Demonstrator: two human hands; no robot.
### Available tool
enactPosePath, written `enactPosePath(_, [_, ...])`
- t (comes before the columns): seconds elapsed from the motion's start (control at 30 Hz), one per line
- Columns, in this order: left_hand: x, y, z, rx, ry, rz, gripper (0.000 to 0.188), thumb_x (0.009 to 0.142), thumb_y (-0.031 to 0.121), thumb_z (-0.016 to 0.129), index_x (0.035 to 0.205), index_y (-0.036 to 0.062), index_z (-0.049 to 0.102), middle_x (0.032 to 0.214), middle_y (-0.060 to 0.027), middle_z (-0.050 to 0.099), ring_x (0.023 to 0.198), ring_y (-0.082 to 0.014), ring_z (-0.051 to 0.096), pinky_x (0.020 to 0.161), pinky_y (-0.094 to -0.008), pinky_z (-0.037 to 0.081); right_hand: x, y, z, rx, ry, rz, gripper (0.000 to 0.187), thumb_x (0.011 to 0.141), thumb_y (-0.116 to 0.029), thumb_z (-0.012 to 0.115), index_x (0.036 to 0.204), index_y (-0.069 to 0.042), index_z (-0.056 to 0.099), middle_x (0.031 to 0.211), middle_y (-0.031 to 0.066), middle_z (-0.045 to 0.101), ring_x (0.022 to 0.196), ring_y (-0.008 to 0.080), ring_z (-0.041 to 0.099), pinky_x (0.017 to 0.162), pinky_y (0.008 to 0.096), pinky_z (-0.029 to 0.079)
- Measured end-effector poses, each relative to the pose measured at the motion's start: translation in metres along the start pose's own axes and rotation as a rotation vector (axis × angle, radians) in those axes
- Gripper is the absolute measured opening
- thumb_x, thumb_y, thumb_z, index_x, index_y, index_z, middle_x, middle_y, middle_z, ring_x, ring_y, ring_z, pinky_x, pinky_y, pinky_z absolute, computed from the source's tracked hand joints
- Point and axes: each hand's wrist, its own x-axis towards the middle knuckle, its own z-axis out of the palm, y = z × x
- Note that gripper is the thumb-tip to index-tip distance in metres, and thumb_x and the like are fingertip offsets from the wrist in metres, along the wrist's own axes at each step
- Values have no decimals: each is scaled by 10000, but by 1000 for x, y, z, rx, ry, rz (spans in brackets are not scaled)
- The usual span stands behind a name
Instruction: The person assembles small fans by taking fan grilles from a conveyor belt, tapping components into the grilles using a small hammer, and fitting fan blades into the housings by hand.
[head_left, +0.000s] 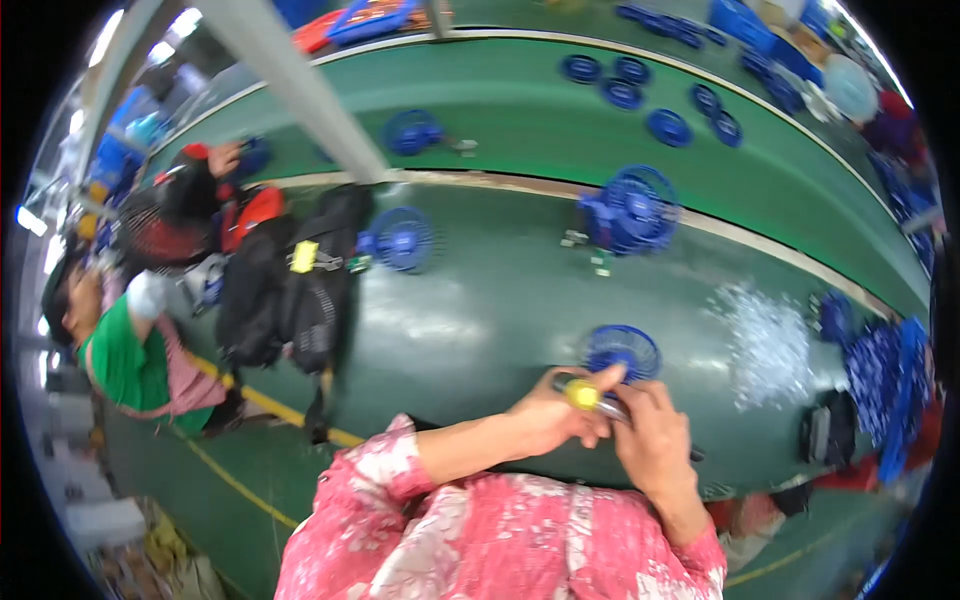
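Note:
A tool with a yellow and black handle (582, 394) and a greyish metal part lies between my hands, close in front of my body. My left hand (552, 415) is closed around its handle side, thumb stretched toward a small blue fan (622, 347). That fan rests on the green table just beyond my fingers, its round grille facing up. My right hand (652, 432) has bent fingers at the metal end of the tool. What else it grips is hidden. A dark tip (697, 453) shows beside the right wrist.
Blue fans (632, 208) (402, 240) stand farther back on the table (480, 300). Small clear pieces (765, 345) are heaped at right, near blue patterned cloth (872, 375). Black bags (290, 290) lie at left, by a person in green (140, 350). A belt (500, 120) beyond carries fan parts.

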Motion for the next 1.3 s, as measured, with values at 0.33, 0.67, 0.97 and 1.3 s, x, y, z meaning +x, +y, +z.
enactPosePath(0.33, [-14,-13,-9,1396,107,1337,244,831,119,723,1031,44,605,1003,-75,630,846,-209,617,689,-350,498,16,36,-14,1039,118,721,123,880,-62,701,803,8,637,583,0,554,397,43,399,358,217,256])
enactPosePath(0.67, [12,-22,-18,1816,158,1376,354,769,190,746,1083,51,657,1114,-94,614,1104,-265,576,953,-455,442,19,63,7,127,64,404,213,860,-150,719,920,48,669,828,229,641,683,374,622,619,433,474])
enactPosePath(0.97, [18,-25,-17,1753,150,1439,353,735,141,790,1055,43,676,1086,-84,640,1072,-271,608,944,-446,471,-33,44,-7,152,422,55,328,947,-38,592,1258,58,558,888,183,668,700,295,660,595,355,517])
enactPosePath(1.3, [-11,-10,-19,1733,70,1360,331,742,151,775,1031,34,661,1015,-83,627,955,-253,611,792,-389,441,25,107,-14,206,370,554,252,912,-220,684,988,19,657,693,206,620,606,325,613,601,412,474])
